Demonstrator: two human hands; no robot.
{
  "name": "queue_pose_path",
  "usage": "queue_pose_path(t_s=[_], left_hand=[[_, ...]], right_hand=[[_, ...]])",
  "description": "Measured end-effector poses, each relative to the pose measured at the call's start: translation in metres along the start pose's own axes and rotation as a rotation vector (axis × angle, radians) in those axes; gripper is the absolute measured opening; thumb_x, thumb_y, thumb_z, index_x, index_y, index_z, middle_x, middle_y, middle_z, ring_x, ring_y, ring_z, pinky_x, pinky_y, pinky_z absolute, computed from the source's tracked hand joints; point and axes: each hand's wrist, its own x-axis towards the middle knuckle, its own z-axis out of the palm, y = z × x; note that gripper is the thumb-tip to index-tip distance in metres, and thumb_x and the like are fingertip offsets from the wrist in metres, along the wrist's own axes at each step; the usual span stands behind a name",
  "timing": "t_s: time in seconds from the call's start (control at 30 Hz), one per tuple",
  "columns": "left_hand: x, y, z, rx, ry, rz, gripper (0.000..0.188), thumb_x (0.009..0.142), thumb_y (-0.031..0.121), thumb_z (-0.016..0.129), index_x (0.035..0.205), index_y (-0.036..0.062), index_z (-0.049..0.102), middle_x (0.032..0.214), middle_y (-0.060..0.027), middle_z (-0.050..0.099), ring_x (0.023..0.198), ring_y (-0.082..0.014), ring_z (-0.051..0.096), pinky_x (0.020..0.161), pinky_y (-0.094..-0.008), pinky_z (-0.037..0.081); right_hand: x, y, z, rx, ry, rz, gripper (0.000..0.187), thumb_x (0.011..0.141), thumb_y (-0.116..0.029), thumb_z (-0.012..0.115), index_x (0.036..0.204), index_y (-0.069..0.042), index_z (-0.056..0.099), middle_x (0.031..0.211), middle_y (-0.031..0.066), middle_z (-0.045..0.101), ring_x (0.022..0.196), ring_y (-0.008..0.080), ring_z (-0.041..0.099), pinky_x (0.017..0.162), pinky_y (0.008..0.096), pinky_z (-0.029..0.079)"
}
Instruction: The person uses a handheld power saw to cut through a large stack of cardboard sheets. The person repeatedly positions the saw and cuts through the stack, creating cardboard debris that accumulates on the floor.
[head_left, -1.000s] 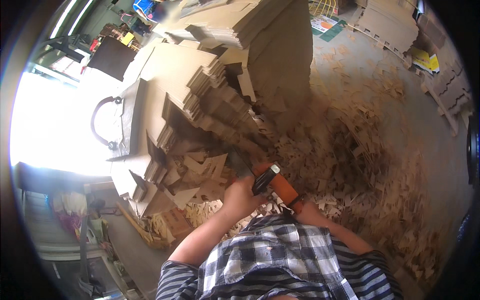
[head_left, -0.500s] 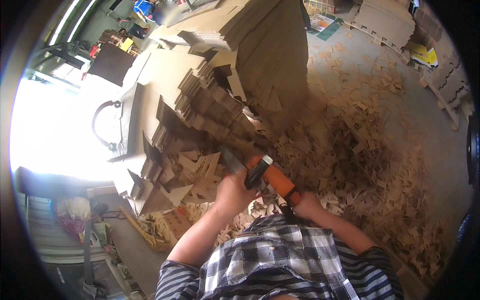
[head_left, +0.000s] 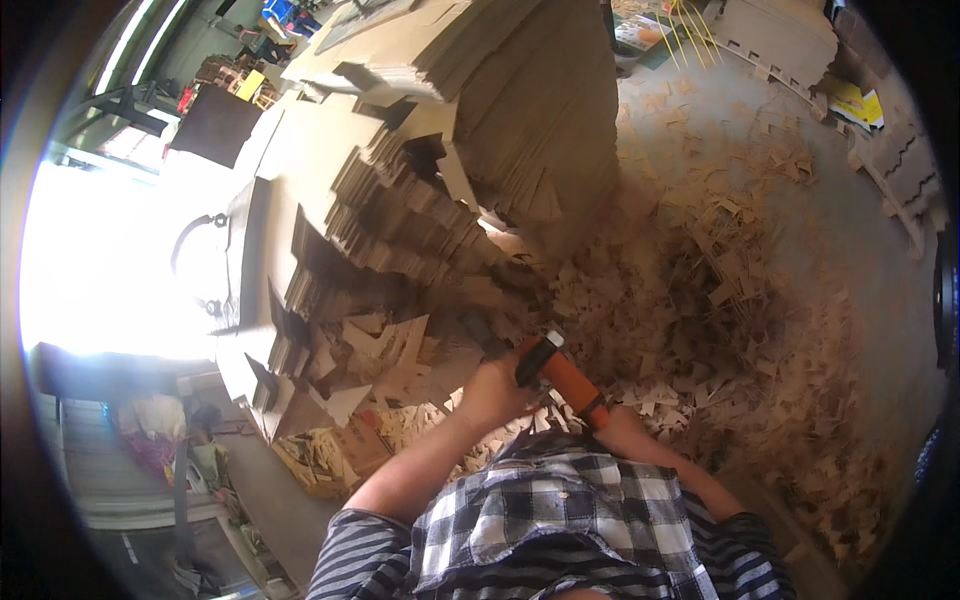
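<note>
An orange power tool (head_left: 573, 384) lies slantwise in front of my body, its blurred grey front end (head_left: 482, 332) pointing toward a stack of die-cut cardboard (head_left: 345, 205). My left hand (head_left: 497, 393) is closed round the tool's forward part, by a black side handle (head_left: 536, 361) with a pale tip. At the rear end of the tool, my right hand (head_left: 622, 430) is wrapped round it, its fingers partly hidden. Torn cardboard scraps (head_left: 385, 352) hang or lie along the stack's lower edge, left of the tool. Whether the front end touches cardboard cannot be made out.
A taller cardboard stack (head_left: 540, 110) rises ahead. Cardboard offcuts (head_left: 720, 290) are heaped across the floor to the right. A dark plate with a curved handle (head_left: 240, 255) stands against the stack's left side. Pallets with cardboard (head_left: 780, 45) line the far right; another person (head_left: 285, 15) is far left.
Both hands and the orange tool have shifted slightly right and down in the picture, while the cardboard stack appears a little farther left. Both hands keep their hold.
</note>
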Motion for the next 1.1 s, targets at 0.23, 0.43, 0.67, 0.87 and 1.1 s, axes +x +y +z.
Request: queue_pose_path(t_s=[0.23,0.43,0.67,0.87,1.1], left_hand=[[-0.022,0.015,-0.008,0.065,0.039,-0.055,0.042,0.062,0.026,0.068,0.091,0.0019,0.050,0.075,-0.0200,0.056,0.073,-0.0343,0.055,0.063,-0.0383,0.044],[-0.028,0.021,-0.051,0.120,0.181,-0.088,0.038,0.061,0.030,0.069,0.078,0.0015,0.050,0.065,-0.0194,0.054,0.065,-0.0360,0.054,0.056,-0.0386,0.043],[-0.038,0.018,-0.055,0.174,0.163,-0.097,0.032,0.063,0.026,0.065,0.080,0.0034,0.048,0.065,-0.0178,0.055,0.066,-0.0358,0.054,0.057,-0.0403,0.043],[-0.019,0.011,-0.065,0.156,0.136,-0.072,0.031,0.062,0.015,0.059,0.090,0.0037,0.050,0.075,-0.0160,0.057,0.075,-0.0324,0.055,0.065,-0.0403,0.043],[-0.016,-0.010,-0.063,0.042,0.042,-0.054,0.049,0.061,0.010,0.057,0.108,0.0082,0.044,0.078,-0.0160,0.057,0.076,-0.0316,0.056,0.068,-0.0387,0.043]], right_hand=[[-0.002,-0.010,-0.015,-0.039,0.168,-0.206,0.027,0.061,-0.019,0.059,0.080,0.001,0.057,0.065,0.0186,0.057,0.065,0.0313,0.058,0.057,0.0359,0.044],[0.017,-0.035,-0.012,-0.079,0.115,-0.196,0.028,0.061,-0.020,0.061,0.079,0.001,0.057,0.069,0.0182,0.058,0.068,0.0315,0.057,0.059,0.0367,0.045],[0.009,-0.052,-0.010,-0.218,0.095,-0.217,0.023,0.058,-0.016,0.063,0.071,0.003,0.057,0.071,0.0197,0.058,0.068,0.0311,0.058,0.058,0.0358,0.045],[0.014,-0.066,-0.007,0.003,0.175,-0.100,0.029,0.060,-0.020,0.065,0.078,0.002,0.056,0.073,0.0196,0.058,0.071,0.0309,0.058,0.060,0.0346,0.045],[0.001,-0.068,-0.002,-0.007,0.148,-0.093,0.026,0.061,-0.016,0.061,0.079,0.003,0.056,0.073,0.0198,0.058,0.071,0.0327,0.058,0.060,0.0351,0.044]])
